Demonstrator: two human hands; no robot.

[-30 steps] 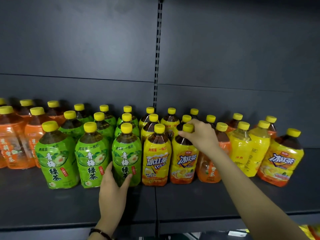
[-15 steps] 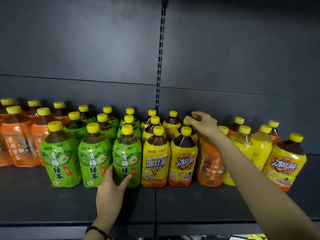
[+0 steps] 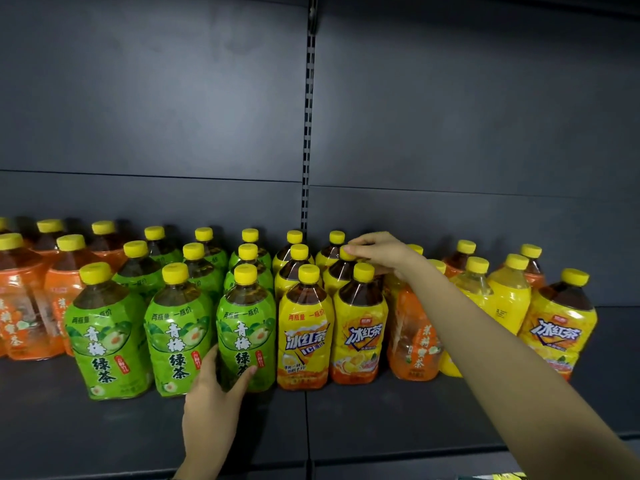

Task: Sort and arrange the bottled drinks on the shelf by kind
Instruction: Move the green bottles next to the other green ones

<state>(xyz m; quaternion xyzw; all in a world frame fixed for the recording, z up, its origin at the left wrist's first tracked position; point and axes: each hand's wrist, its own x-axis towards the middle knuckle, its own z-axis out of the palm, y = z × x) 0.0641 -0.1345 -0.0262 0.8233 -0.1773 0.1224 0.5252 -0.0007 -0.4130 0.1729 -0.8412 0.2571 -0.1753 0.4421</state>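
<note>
While orange-labelled bottles (image 3: 24, 317) crowd the left end of the dark shelf (image 3: 381, 417), three files of green tea bottles (image 3: 104, 334) stand just to their right, all upright under yellow caps. The left hand (image 3: 211, 407) comes up from the near edge and is spread wide, with thumb and forefinger fairly straight. The foot of the front green bottle (image 3: 246, 323) of the rightmost file sits in the fork between them, thumb against its left flank and forefinger across the lower label. Touching that bottle on the right are two files of yellow iced tea bottles (image 3: 304, 330). Over their second row the right hand (image 3: 384, 254) reaches in from the near right, fingers curled downward, one fingertip (image 3: 350, 250) touching the cap of the second-row iced tea bottle (image 3: 339, 271). Whether it has hold of anything cannot be told, since the hand hides what lies beneath it. Behind the forearm (image 3: 485, 341) stands a single orange bottle (image 3: 414, 337), then pale yellow bottles (image 3: 509, 299), and rightmost a lone iced tea bottle (image 3: 557, 327).
</note>
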